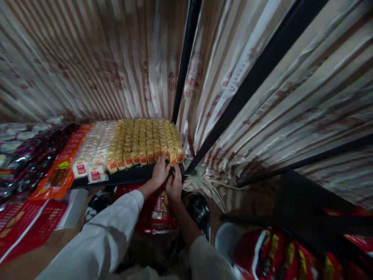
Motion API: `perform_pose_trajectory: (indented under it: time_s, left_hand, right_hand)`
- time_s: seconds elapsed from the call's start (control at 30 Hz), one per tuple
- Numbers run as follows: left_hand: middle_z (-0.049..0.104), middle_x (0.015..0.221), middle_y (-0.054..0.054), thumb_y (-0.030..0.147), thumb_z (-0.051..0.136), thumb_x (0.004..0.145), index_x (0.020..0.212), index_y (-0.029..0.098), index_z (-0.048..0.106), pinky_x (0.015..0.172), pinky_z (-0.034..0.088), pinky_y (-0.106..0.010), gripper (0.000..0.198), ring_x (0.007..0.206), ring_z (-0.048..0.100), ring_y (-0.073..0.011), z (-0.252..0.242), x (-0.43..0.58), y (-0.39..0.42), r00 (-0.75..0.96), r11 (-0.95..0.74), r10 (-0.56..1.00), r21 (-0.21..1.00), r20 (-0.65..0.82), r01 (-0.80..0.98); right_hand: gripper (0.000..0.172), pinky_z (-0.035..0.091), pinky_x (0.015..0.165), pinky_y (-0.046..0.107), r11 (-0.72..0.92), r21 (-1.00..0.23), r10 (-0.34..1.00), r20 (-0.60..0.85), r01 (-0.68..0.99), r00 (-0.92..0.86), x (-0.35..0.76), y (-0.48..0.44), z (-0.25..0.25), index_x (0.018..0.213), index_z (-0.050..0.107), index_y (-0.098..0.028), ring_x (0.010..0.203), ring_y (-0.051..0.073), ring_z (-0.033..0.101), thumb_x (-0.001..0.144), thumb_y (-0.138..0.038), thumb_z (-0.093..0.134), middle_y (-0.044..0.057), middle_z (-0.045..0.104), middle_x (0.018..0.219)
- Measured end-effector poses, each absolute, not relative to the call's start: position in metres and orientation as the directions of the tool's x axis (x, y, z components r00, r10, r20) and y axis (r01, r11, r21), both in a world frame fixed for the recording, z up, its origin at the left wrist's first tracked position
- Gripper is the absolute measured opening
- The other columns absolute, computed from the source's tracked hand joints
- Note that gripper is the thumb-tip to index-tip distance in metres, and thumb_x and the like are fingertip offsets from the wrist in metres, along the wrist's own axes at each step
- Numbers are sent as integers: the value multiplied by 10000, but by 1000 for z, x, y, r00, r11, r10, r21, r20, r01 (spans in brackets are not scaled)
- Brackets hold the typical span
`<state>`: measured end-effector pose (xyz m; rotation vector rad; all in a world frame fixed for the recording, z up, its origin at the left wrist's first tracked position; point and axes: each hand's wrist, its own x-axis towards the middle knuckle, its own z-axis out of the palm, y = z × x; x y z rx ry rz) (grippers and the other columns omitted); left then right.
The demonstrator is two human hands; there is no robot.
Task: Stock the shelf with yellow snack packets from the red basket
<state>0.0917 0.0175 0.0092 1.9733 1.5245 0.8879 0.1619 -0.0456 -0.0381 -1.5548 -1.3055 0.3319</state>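
Observation:
Tight rows of small yellow wrapped snack packets fill the right part of a black shelf, red labels showing along the front. My left hand reaches over the shelf's front edge, fingers stretched out and their tips against the front packets. Close beside it, my right hand has its fingers extended up to the shelf edge, just below a front packet near the right end. Thumbs and fingers look apart on both hands. The packet surfaces under my left fingertips are partly hidden.
White-wrapped packets, orange bags and dark shiny packs lie further left. A red bag sits below the shelf between my shoes. Black posts stand before striped curtains. Red packages lie at lower right.

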Motion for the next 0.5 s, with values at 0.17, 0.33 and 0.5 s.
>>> perform_pose_trajectory:
  time_s: [0.17,0.33,0.5]
  left_hand:
    - [595,1020,-81,169,363,892,1097,164,559,877,478,-304,284,953,585,-170,-11,65,-21,190,-317,948,718,254,620]
    - [625,991,-82,124,348,869,1011,164,604,888,469,-284,295,965,590,-163,-51,19,-68,269,-206,963,689,17,695]
    - [678,973,-128,112,525,764,983,143,652,804,491,-307,254,936,637,-228,-99,-22,-87,231,48,822,468,-520,882]
  right_hand:
    - [367,440,959,384,111,-885,884,296,452,362,139,-78,-44,1171,531,-158,1080,200,564,873,-233,331,124,617,1143]
    - [301,437,903,301,-199,-834,979,-144,515,144,120,-92,-70,1000,601,-158,980,177,606,897,-220,326,103,668,1048]
    - [167,429,852,290,-341,-721,884,-463,604,-54,106,-90,-104,699,644,-159,927,206,618,747,-78,505,105,708,889]
